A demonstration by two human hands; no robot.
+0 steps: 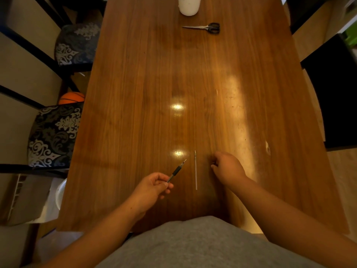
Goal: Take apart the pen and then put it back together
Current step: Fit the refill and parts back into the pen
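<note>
A long wooden table [135, 113] with a glossy top fills most of the view, running from the person's grey-shirted body at the near edge to the far end. Along its left side stand two chairs with dark seats patterned in silver: one at mid-distance [55, 132] and one farther off [77, 44]. An orange basketball [71, 97] sits on the floor between them, partly hidden by the table edge. On the right side a dark chair [334, 89] stands close to the table.

At the far end of the table a white cylindrical container [189, 5] is cut off by the top of the frame. Just nearer and slightly right of it lie scissors [204, 28] with black handles, blades pointing left.

Near the person, the left hand [152, 187] pinches the pen barrel [176, 171] between thumb and fingertips, its other fingers curled, holding it above the table with the black grip and tip angled away and to the right. The right hand [227, 167] rests on the table to the right, loosely curled; I cannot tell whether its fingers hold anything. Between the two hands the thin ink refill [195, 171] lies on the table, pointing away from the person, apart from both hands.
</note>
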